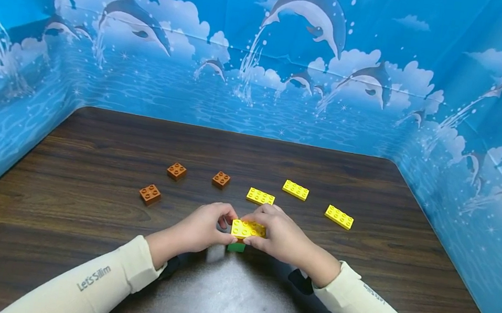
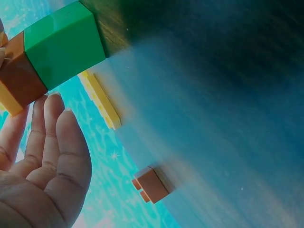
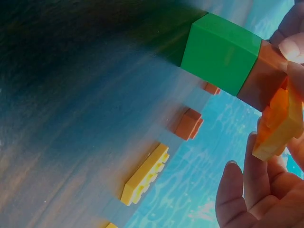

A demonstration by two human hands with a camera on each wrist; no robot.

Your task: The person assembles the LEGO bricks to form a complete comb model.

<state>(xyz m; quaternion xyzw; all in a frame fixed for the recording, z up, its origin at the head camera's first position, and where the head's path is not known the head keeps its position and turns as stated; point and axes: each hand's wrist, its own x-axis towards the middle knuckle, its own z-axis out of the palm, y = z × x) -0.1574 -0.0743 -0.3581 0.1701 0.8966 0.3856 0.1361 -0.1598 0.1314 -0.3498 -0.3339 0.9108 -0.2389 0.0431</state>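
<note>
A long yellow brick [image 1: 243, 227] sits on top of a small stack in front of me, level with the tabletop. Under it is a brown brick [image 2: 21, 73], and a taller green block [image 2: 66, 47] forms the base, standing on the table. In the right wrist view the yellow brick [image 3: 280, 130] juts out past the brown one on the right. My left hand [image 1: 200, 228] pinches the yellow brick's left end between thumb and forefinger. With thumb and fingers, my right hand [image 1: 282, 234] grips its overhanging right end.
Three brown bricks [image 1: 150, 194] lie apart on the dark wooden table [image 1: 82, 208], left and behind the stack. Three yellow bricks [image 1: 339, 217] lie behind and to the right, one close behind my right fingers. A blue dolphin-print sheet [image 1: 169, 87] borders the table's back and sides.
</note>
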